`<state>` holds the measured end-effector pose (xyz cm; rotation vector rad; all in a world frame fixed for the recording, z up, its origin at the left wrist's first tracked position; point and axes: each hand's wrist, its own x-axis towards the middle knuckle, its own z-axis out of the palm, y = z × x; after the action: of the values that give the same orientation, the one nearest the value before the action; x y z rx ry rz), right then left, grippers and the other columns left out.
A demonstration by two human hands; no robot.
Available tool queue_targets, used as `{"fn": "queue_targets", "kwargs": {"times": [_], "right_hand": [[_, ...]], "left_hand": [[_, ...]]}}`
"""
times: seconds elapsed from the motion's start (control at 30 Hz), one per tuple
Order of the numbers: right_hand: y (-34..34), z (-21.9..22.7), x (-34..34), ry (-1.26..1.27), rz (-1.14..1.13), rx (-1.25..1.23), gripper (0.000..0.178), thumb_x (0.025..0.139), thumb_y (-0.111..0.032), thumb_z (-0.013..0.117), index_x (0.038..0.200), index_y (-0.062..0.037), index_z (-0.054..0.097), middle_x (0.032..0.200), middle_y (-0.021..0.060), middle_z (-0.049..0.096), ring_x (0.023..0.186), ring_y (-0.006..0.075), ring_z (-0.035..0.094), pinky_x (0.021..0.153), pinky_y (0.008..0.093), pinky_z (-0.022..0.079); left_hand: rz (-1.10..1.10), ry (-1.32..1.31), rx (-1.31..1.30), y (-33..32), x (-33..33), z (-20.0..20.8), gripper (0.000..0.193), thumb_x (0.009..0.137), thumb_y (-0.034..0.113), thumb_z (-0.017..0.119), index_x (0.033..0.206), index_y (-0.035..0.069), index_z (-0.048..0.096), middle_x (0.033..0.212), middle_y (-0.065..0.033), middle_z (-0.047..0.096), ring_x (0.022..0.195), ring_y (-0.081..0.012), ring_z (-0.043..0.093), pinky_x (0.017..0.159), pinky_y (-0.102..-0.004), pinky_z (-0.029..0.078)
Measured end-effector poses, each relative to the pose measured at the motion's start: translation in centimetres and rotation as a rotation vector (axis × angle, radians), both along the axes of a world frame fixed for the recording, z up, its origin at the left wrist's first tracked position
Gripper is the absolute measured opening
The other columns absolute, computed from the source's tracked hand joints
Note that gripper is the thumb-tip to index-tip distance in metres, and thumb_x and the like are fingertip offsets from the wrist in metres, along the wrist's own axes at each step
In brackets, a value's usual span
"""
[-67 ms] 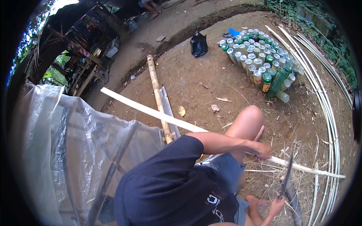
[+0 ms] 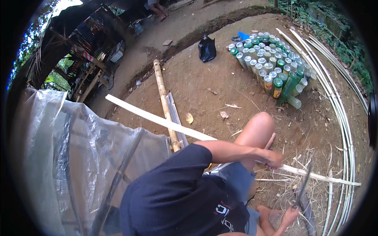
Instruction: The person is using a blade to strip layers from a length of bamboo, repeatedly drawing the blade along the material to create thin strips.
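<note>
Outdoors, the left hand (image 2: 273, 159) has its fingers clamped on a bamboo strip (image 2: 157, 119) slanting across the dirt, while the right hand (image 2: 290, 215) grips a knife (image 2: 302, 188) beside it, apparently mid-shaving; the next stroke needs a steady strip.

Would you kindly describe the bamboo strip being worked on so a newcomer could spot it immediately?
Start at the cluster of cans and bottles on the bare dirt, then look down toward the bent knee. The bamboo strip runs diagonally there, gripped by the left hand. Unlike the round pole it crosses, it is flat, pale and thin.
</note>
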<state>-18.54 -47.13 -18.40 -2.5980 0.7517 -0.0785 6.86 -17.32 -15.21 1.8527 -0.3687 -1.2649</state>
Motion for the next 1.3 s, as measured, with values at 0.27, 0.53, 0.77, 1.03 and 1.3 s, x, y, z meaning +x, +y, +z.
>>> {"fn": "queue_targets", "kwargs": {"times": [0.27,0.53,0.77,1.03,1.3], "right_hand": [[-0.1,-2.6,-1.8,-0.022,-0.117,0.091,0.035,0.085,-0.019,0.068,0.104,0.0090,0.060,0.066,0.0219,0.062,0.062,0.0389,0.060,0.063,0.0490,0.043],[0.4,-2.5,-1.9,-0.066,-0.156,0.169,0.031,0.087,-0.017,0.069,0.103,0.0072,0.059,0.069,0.0172,0.058,0.063,0.0339,0.054,0.065,0.0451,0.043],[0.3,-3.0,-2.1,-0.123,-0.087,0.180,0.030,0.089,-0.019,0.067,0.103,0.0055,0.057,0.079,0.0192,0.062,0.073,0.0349,0.059,0.071,0.0427,0.045],[1.0,-3.0,-2.1,-0.180,-0.120,0.287,0.025,0.092,-0.018,0.064,0.101,0.0040,0.057,0.078,0.0163,0.061,0.071,0.0292,0.056,0.070,0.0407,0.045],[2.2,-1.9,-1.6,-0.171,-0.139,0.298,0.024,0.092,-0.019,0.064,0.100,0.0029,0.056,0.079,0.0131,0.061,0.073,0.0244,0.056,0.072,0.0384,0.045]], "left_hand": [[-0.135,-0.033,0.046,0.8,-0.2,3.6,0.042,0.098,0.032,0.045,0.074,0.001,0.061,0.059,-0.0066,0.058,0.047,-0.0170,0.055,0.039,-0.0318,0.043],[-0.131,-0.037,0.055,0.5,-0.4,4.4,0.043,0.099,0.033,0.044,0.074,0.003,0.059,0.058,-0.0044,0.057,0.045,-0.0166,0.053,0.040,-0.0326,0.043],[-0.117,0.004,0.072,0.7,-0.5,5.2,0.043,0.099,0.036,0.046,0.071,0.005,0.056,0.056,-0.0036,0.055,0.043,-0.0159,0.052,0.040,-0.0314,0.043],[-0.100,-0.055,0.075,1.0,-0.8,6.4,0.042,0.098,0.036,0.048,0.073,0.003,0.055,0.059,-0.0048,0.057,0.046,-0.0171,0.054,0.041,-0.0337,0.044],[-0.159,-0.078,0.089,1.2,-0.6,6.7,0.037,0.097,0.034,0.051,0.092,-0.002,0.052,0.064,-0.0080,0.059,0.052,-0.0203,0.058,0.047,-0.0358,0.046]]}}
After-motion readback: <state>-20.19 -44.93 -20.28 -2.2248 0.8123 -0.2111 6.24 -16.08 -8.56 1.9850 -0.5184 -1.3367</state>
